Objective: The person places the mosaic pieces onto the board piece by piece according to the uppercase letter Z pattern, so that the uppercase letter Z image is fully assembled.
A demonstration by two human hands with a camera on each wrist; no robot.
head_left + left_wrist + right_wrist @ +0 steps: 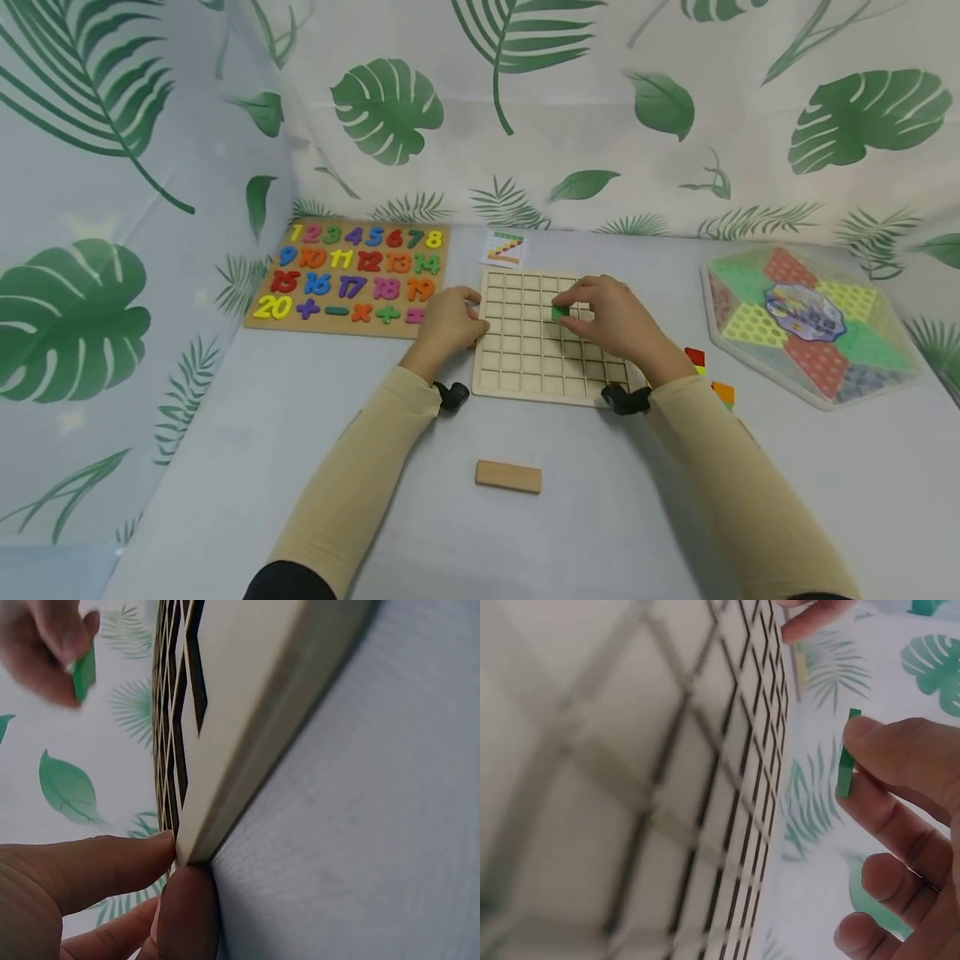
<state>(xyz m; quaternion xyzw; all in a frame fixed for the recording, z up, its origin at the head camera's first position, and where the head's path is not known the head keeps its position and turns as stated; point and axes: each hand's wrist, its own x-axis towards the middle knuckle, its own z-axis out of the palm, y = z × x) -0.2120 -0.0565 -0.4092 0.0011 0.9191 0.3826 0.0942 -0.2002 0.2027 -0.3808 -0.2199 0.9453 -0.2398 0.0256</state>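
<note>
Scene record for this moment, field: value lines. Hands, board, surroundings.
left hand: holds the left edge of the grid board
right hand: pinches a green tile
green tile: above the grid board, apart from it
beyond board: small pattern card
left of board: number board
right of board: hexagonal pack
near side: wooden block, lying flat
by right wrist: loose colored pieces, partly hidden, count unclear
</note>
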